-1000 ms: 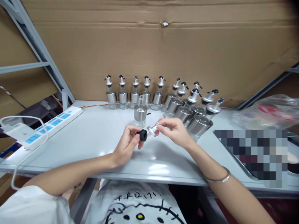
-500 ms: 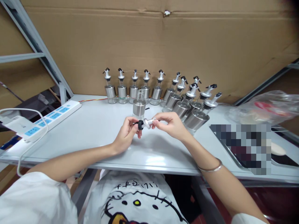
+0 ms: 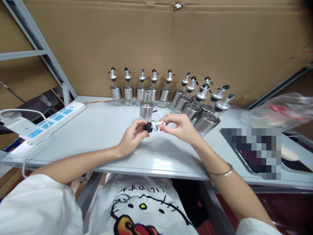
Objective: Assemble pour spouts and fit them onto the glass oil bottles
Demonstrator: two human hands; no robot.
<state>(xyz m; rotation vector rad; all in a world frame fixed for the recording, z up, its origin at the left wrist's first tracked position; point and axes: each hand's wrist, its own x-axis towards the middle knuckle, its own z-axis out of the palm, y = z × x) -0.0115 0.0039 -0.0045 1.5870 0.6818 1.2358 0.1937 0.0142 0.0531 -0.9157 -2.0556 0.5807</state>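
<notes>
My left hand pinches a ribbed black stopper between thumb and fingers. My right hand grips the spout end of a silver pourer, whose round collar meets the stopper. Both parts lie nearly level in the air above the table, in line with each other. Just behind them stands a glass bottle with a steel sleeve and an uncapped neck. Whether the stopper is fully seated in the pourer I cannot tell.
Several bottles with pourers line the back and right of the table. A power strip with a white cable lies left. A plastic bag and a blurred-out tray are on the right. Cardboard closes the back.
The stopper and the pourer have come into line, and more of the stopper's ribbed black side shows. My right fingers have shifted slightly along the spout. The camera view has moved a little.
</notes>
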